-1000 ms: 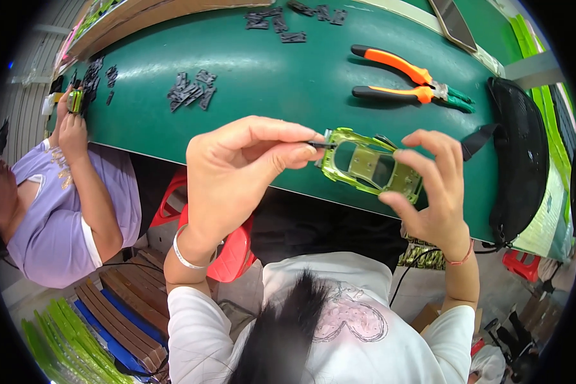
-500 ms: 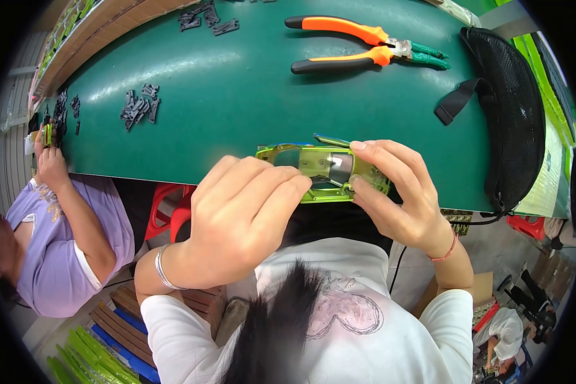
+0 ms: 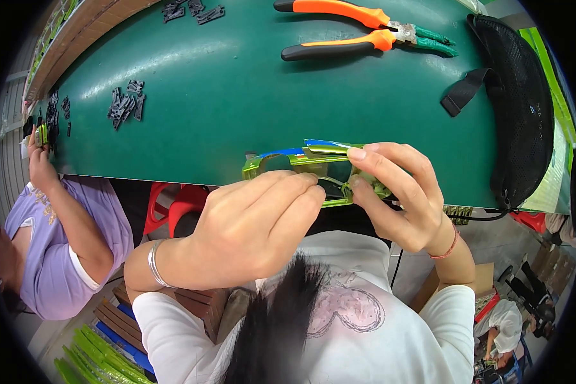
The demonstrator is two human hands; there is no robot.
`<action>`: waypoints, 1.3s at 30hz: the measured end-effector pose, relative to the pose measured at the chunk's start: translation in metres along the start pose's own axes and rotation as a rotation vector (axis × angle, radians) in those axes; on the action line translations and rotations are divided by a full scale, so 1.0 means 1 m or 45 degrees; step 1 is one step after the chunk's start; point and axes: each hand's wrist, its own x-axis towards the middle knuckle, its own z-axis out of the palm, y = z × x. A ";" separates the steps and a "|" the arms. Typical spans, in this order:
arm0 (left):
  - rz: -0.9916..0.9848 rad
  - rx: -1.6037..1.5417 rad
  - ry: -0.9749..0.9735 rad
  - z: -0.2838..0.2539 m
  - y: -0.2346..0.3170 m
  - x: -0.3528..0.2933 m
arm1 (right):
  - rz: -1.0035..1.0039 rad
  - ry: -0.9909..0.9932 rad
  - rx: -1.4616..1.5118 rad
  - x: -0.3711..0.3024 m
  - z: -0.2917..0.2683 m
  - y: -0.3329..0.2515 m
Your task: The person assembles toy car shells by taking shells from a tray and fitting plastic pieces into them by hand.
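A glossy lime-green plastic shell, shaped like a toy car body, is held between my two hands at the table's near edge. Its top side carries a strip of blue and has window-like openings. My left hand reaches over it with the fingertips pinched together inside the frame. What those fingertips grasp, if anything, is hidden by the hand. My right hand grips the right end of the shell between thumb and fingers. Beside the right fingertips, a long green edge piece lies along the shell's far side.
Orange-and-black pliers with green-wrapped jaws lie on the green table. Small black plastic parts are piled at left, with more at the far edge. A black mesh case stands at right. A co-worker in purple sits at left.
The shell has tilted, so its blue-striped side now shows and the grey piece inside is out of sight. My left hand has moved slightly right. My right hand keeps its grip.
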 end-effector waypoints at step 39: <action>0.071 -0.221 -0.120 0.004 -0.002 -0.005 | 0.148 -0.265 0.099 0.008 -0.013 -0.006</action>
